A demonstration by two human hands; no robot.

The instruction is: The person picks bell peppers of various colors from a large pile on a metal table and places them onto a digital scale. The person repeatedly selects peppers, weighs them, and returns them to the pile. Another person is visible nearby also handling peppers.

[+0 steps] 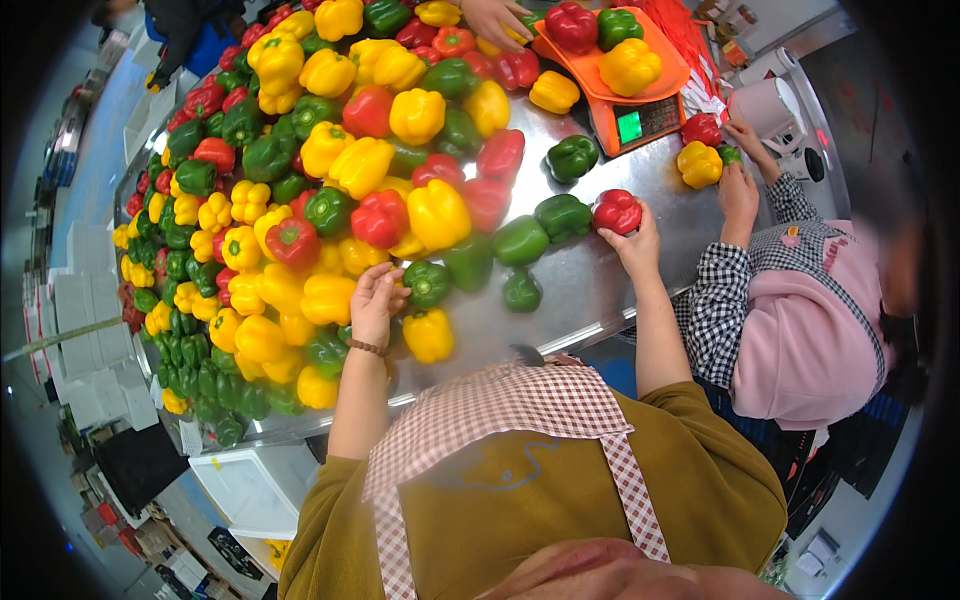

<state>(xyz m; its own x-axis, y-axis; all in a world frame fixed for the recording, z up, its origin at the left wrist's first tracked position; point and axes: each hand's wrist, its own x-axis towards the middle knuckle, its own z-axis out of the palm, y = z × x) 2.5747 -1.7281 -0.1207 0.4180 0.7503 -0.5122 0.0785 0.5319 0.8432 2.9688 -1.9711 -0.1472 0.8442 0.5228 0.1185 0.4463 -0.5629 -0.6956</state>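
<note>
My right hand grips a red bell pepper above the metal tabletop. My left hand, with a beaded bracelet at the wrist, has its fingers slightly apart beside a green bell pepper; whether the fingertips touch it is hard to tell. Just below that one sits a yellow bell pepper. Between my hands lie more green peppers, one beside another, and a smaller one nearer me. A large heap of mixed peppers spreads to the left.
An orange digital scale bears three peppers in its pan. At the right, a co-worker in a checked apron handles a few peppers. Another person's hand reaches in at the top. Red net bags lie behind the scale.
</note>
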